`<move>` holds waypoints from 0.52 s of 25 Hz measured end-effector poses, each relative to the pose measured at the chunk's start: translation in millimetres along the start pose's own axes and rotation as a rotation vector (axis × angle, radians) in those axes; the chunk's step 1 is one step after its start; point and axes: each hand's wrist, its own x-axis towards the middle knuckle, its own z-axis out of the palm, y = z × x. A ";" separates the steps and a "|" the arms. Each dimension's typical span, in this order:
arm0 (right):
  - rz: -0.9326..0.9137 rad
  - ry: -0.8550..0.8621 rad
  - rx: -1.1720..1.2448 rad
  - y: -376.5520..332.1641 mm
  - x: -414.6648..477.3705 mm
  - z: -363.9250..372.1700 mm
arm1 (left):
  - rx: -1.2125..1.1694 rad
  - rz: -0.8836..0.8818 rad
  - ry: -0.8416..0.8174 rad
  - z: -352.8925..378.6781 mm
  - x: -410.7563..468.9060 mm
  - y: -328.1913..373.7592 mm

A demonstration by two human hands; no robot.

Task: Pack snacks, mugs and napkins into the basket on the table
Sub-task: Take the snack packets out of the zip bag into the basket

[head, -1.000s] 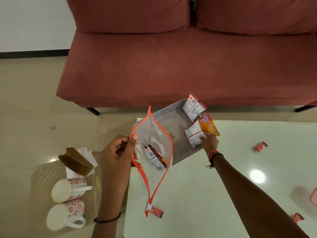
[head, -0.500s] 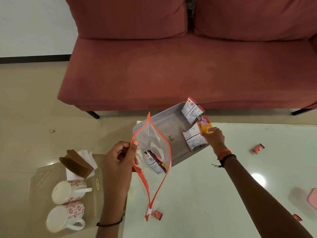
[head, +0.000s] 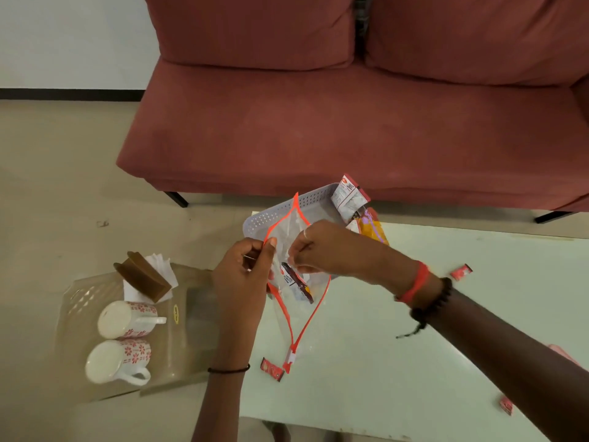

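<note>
Grey basket at table edge, snack packets inside; mugs, napkins on tray.

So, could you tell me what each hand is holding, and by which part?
The left hand pinches the zip bag by its orange rim. The right hand reaches into its mouth; whether it grips anything cannot be told.

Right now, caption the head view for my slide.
Left hand pinches the zip bag open; right hand dips into its mouth above a snack packet, basket behind.
</note>
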 end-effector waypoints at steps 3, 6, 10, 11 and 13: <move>0.125 -0.029 -0.299 9.7 27.3 23.9 | 0.000 0.038 -0.003 13.6 -16.7 7.2; 0.249 -0.043 -0.320 33.9 52.5 39.3 | -0.010 0.081 0.003 27.2 -30.5 13.6; 0.310 0.066 -0.269 66.3 59.1 49.3 | -0.029 0.143 0.008 34.2 -44.3 22.0; 0.331 0.107 -0.226 73.2 57.3 51.7 | -0.022 0.166 0.006 35.0 -46.2 23.7; 0.347 0.161 -0.214 83.6 53.5 54.7 | -0.007 0.189 -0.004 36.9 -47.7 25.2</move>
